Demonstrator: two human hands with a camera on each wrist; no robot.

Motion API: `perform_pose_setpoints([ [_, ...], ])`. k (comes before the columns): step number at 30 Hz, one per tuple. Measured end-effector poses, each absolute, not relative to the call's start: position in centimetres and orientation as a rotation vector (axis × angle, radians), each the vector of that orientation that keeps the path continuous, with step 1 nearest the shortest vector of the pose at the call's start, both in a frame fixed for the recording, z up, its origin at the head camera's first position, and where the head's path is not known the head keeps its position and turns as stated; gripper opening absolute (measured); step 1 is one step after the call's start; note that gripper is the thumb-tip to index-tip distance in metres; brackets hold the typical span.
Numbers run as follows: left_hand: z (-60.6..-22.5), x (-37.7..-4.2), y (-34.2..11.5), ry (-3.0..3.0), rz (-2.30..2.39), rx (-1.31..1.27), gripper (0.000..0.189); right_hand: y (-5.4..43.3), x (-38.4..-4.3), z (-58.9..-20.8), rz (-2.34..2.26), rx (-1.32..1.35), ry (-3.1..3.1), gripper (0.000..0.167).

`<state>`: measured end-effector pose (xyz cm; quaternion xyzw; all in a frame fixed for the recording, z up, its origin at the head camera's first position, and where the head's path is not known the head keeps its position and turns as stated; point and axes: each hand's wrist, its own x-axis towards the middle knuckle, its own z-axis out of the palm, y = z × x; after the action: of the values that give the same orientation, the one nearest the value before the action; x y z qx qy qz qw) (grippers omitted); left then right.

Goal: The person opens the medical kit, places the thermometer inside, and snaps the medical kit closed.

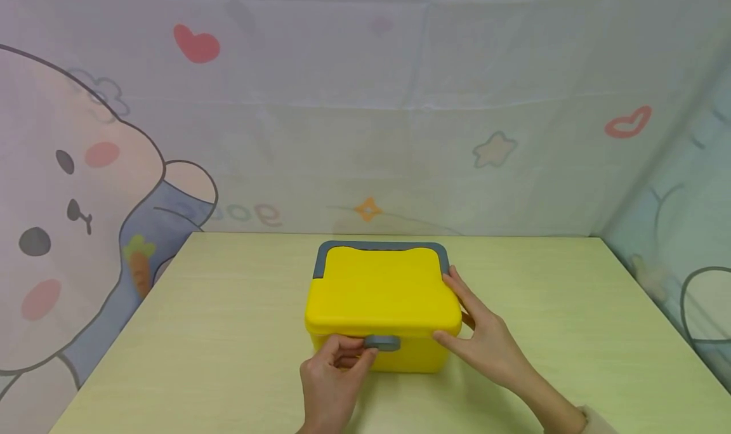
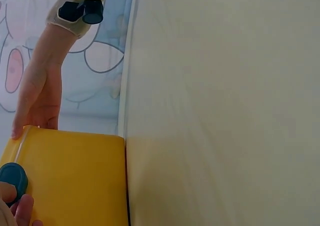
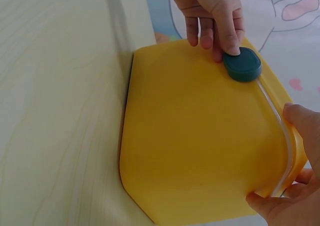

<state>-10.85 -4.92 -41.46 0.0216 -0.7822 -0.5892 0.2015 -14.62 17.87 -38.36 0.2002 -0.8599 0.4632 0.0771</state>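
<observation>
A yellow storage box [image 1: 382, 294] with a lid and a grey folding handle [image 1: 385, 245] stands on the table. On its front is a grey-green latch [image 3: 243, 64]. My left hand [image 1: 334, 380] pinches the latch's left end between thumb and fingers, and the thumb presses against it in the right wrist view. At the right front corner, my right hand [image 1: 488, 342] grips the lid [image 1: 377, 310], thumb at the front edge and fingers along the side. The lid lies down on the box, and the inside is hidden.
The pale wooden table [image 1: 228, 332] extends to both sides of the box. A printed cloth [image 1: 342, 104] with hearts and a cartoon bear hangs behind it and along the right side. A small black camera [image 2: 82, 11] sits on the right wrist.
</observation>
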Motion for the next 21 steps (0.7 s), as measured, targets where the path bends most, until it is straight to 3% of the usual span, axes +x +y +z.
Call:
perform_pose_setpoints([
  [21, -40.1, -9.9, -7.1, -2.217, -1.684, -0.104, 0.006, 18.1, -14.7, -38.4, 1.349, 0.623, -2.611, 0.08],
])
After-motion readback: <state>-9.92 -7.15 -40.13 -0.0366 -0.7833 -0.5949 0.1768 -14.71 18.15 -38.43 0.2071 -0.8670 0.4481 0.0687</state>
